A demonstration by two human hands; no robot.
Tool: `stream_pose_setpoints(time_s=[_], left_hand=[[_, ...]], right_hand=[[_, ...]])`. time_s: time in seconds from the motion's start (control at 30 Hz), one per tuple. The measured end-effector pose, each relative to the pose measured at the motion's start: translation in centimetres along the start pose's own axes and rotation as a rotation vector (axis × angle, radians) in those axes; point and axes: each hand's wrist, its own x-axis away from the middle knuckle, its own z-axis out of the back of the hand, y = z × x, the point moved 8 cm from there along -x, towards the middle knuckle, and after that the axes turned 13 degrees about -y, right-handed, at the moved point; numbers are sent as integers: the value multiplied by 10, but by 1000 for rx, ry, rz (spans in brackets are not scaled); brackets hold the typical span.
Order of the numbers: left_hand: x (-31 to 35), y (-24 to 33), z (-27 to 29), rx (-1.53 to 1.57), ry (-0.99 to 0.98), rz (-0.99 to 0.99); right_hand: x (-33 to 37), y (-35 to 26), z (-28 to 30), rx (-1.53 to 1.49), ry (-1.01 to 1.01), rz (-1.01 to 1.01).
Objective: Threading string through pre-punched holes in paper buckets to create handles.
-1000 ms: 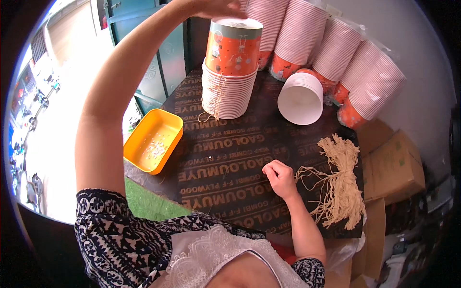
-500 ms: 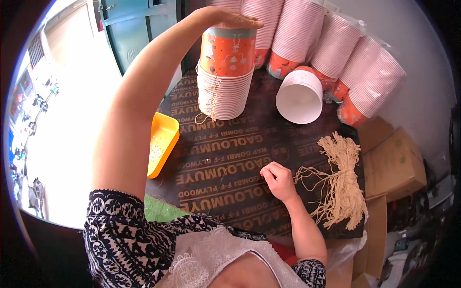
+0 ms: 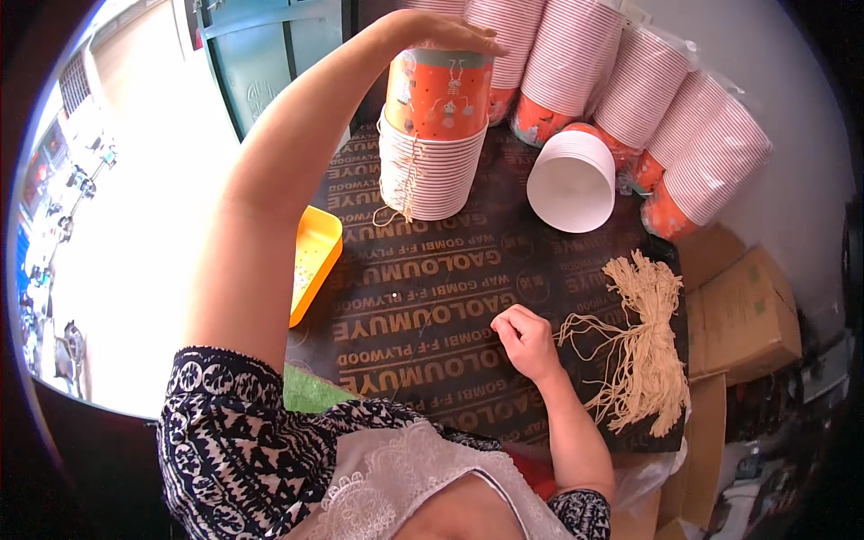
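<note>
An upturned stack of cups (image 3: 436,148) was stood on the desk (image 3: 387,360), its side already hung with cords (image 3: 412,171). The left hand (image 3: 450,34) was held flat over its top, fingers straight; the right hand's (image 3: 526,342) fingers were curled in. A cord bundle (image 3: 646,346) was still left, and no cord could be seen on the tipped cup (image 3: 571,184).

Near head-worn fisheye view (left of a pair), steeply downward over the dark tabletop (image 3: 414,337).
</note>
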Motion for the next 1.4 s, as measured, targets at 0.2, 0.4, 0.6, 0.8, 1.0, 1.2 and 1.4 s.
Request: stream_pose_setpoints(time_s=[0.2,0.4,0.6,0.8,1.0,1.2,1.4], left_hand=[[0,21,10,-45,-137,-111],[-46,-19,1,-273,-58,-249],[-63,-5,-4,-315,-22,-323],[-59,-39,3,-34,-31,-142],[-8,5,25,-427,502,-27],[83,107,19,-301,1031,-418],[43,133,-94,204,515,-206]], right_hand=[[0,-3,-1,12,3,9],[-6,-11,-9,33,-32,61],[1,0,-3,41,-6,37],[0,-6,-8,51,-14,38],[2,1,-3,115,18,27],[-5,0,10,-72,110,-26],[-9,-5,58,239,279,2]])
